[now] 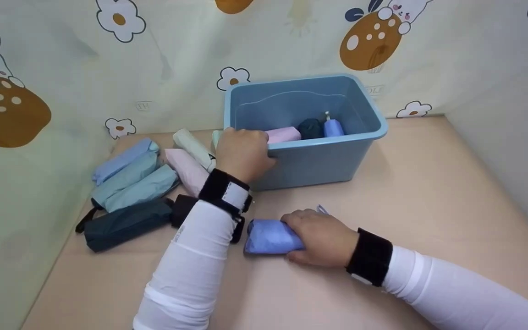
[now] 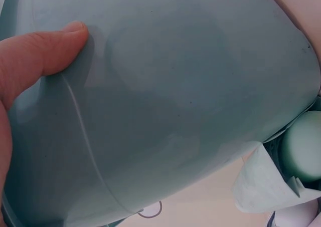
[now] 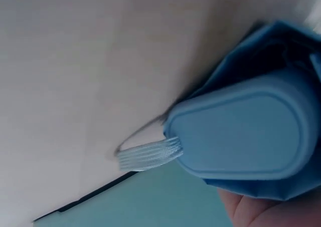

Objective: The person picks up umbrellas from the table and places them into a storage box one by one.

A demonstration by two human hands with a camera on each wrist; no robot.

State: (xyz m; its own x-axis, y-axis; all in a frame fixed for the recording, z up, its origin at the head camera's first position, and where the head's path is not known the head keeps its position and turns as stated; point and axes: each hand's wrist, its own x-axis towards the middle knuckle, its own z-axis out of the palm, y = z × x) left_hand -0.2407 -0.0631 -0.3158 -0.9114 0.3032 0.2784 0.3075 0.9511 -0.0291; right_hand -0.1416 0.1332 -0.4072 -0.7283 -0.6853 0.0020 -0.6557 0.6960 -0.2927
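The left hand (image 1: pixel 244 153) grips the bin (image 1: pixel 316 160) near the tabletop's (image 1: pixel 429 192) back edge, probably steadying it; the right hand (image 1: pixel 322 238) holds an umbrella (image 1: pixel 271 237).

The left hand (image 1: pixel 244 155) grips the blue bin (image 1: pixel 316 161) at its front rim, near the left corner. The right hand (image 1: pixel 321 236) holds a blue folded umbrella (image 1: pixel 271 237) on the table (image 1: pixel 429 206), in front of the bin. Inside the bin there are a pink bundle (image 1: pixel 284 134), a dark bundle (image 1: pixel 310 129) and a blue bundle (image 1: pixel 333 129). At the left side, several folded umbrellas (image 1: pixel 142 188) lie close together.
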